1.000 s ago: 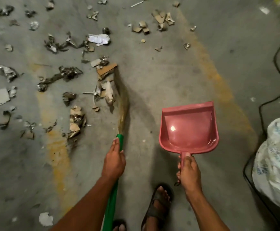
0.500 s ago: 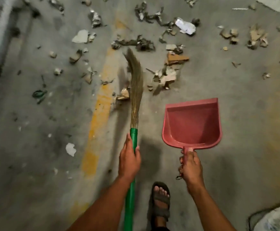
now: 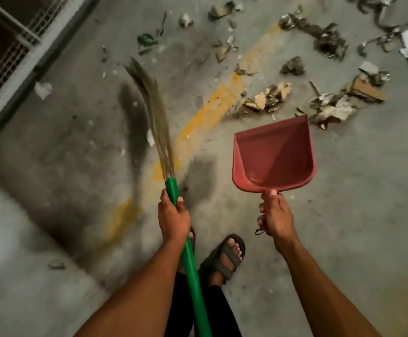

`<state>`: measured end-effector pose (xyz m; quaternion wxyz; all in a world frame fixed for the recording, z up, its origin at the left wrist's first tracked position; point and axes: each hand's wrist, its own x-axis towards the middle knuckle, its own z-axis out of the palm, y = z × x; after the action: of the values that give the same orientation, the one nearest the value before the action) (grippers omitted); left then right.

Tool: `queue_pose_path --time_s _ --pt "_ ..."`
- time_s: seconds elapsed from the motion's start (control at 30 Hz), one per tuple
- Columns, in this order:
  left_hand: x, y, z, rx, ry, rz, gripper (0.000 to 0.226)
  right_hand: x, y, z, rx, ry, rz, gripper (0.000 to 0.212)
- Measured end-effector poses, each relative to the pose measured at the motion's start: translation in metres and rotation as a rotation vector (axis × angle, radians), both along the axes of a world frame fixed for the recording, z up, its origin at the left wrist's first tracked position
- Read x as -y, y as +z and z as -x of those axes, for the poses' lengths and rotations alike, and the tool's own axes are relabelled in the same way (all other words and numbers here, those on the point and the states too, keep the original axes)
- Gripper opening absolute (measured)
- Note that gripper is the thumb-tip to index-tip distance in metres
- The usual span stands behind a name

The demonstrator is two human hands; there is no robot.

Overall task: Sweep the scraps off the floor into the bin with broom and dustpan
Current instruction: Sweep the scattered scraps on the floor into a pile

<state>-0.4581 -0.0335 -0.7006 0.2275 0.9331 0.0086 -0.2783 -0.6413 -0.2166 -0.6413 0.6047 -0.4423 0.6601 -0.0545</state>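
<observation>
Above scraps (image 3: 268, 99): broom (image 3: 156, 117), dustpan (image 3: 274, 155)

I see a green-handled broom (image 3: 171, 188) with tan bristles, a pink-red dustpan (image 3: 274, 154), and a yellow stripe (image 3: 207, 113) on the grey floor (image 3: 344, 215).

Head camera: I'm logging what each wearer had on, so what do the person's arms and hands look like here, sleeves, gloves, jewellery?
Both forearms are bare right to the bottom edge of the frame, so no sleeves show. The left hand and right hand wear no gloves, and no rings, watch or wristband are visible. Fingernails look short and unpainted. Lower down, dark trousers and grey strap sandals show.
</observation>
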Motion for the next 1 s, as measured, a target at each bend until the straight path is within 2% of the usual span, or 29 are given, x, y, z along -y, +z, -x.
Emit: queue_pose_path --time_s 0.07,0.2,0.33,0.43,0.57,0.8,0.9,1.0 --pt "-0.028 -0.01 0.006 -0.03 0.108 -0.073 0.073 -0.007 -0.003 -0.007 -0.011 0.03 -0.015 0.052" --pt "-0.049 0.008 0.018 -0.1 0.247 -0.233 0.072 -0.022 -0.018 -0.016 -0.053 0.072 -0.022 0.053" --pt "-0.059 -0.021 0.027 -0.242 0.339 -0.327 0.071 -0.037 -0.034 -0.013 -0.088 0.086 -0.023 0.053" --pt "-0.04 -0.037 0.04 -0.316 0.197 -0.323 0.073 -0.046 -0.047 -0.003 -0.098 0.082 -0.031 0.054" --pt "0.014 -0.04 0.064 -0.368 -0.129 -0.286 0.075 -0.052 -0.054 0.008 -0.124 0.037 -0.002 0.052" --pt "0.1 -0.031 0.07 -0.355 -0.571 -0.046 0.073 -0.036 -0.047 0.02 -0.176 -0.093 0.062 0.051" --pt "0.11 -0.02 0.065 -0.243 -0.653 0.049 0.072 -0.024 -0.039 0.018 -0.167 -0.157 0.089 0.047" --pt "0.098 -0.011 0.059 -0.161 -0.594 0.107 0.071 -0.019 -0.03 0.011 -0.146 -0.174 0.088 0.045"
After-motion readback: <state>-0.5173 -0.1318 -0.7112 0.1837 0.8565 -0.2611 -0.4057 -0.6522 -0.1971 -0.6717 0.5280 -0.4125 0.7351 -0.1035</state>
